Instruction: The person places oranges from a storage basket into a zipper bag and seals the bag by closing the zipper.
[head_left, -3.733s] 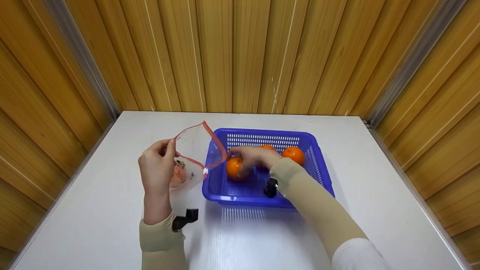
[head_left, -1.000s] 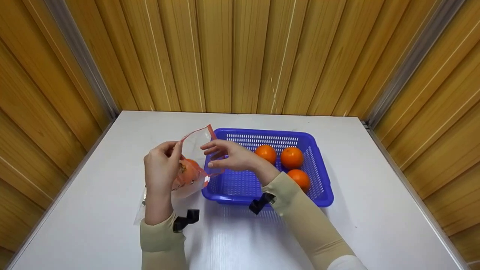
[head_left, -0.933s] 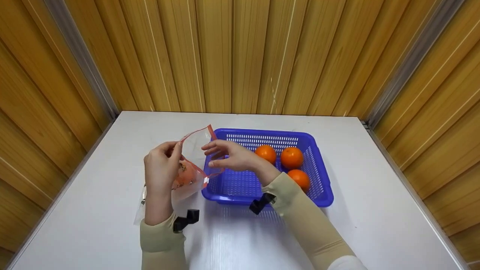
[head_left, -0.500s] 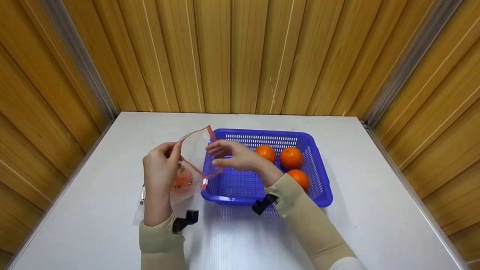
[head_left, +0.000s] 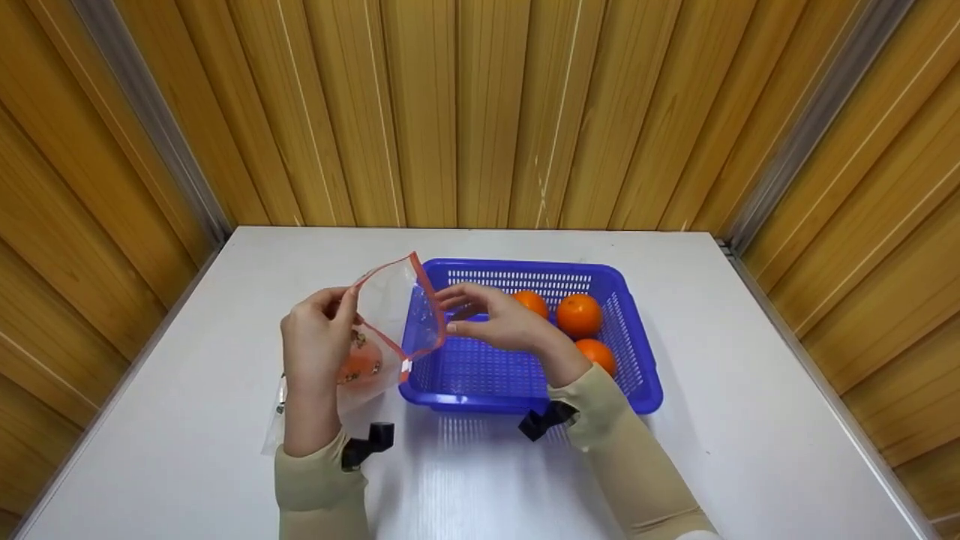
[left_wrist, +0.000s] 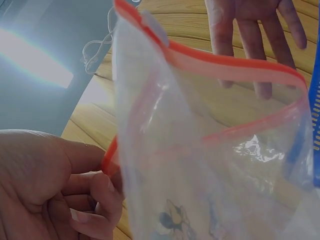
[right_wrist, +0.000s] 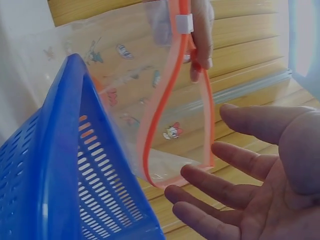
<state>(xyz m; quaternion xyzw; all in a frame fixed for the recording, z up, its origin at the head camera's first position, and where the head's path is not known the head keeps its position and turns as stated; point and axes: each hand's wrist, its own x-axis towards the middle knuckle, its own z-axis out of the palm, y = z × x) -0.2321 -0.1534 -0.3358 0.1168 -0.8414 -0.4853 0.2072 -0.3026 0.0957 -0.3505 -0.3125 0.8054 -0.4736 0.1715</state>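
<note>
My left hand pinches the red-edged rim of a clear zip bag between thumb and fingers, and the bag's mouth gapes toward the right. Through its printed film shows an orange low in the bag. A white slider sits at the near corner of the rim. My right hand holds nothing; its fingers are spread, fingertips right at the bag's right edge. The right wrist view shows that open palm beside the red rim. Below it stands a blue basket with three oranges on its right side.
A flat piece of clear plastic lies by the left wrist on the white table. Wood-patterned panels enclose the back and both sides. The basket's left rim overlaps the bag in the head view.
Earlier my right hand was on an orange at the basket's left. That orange then showed at the bag's mouth and sank inside. Since then the right hand has drawn back rightward; the left keeps its pinch.
</note>
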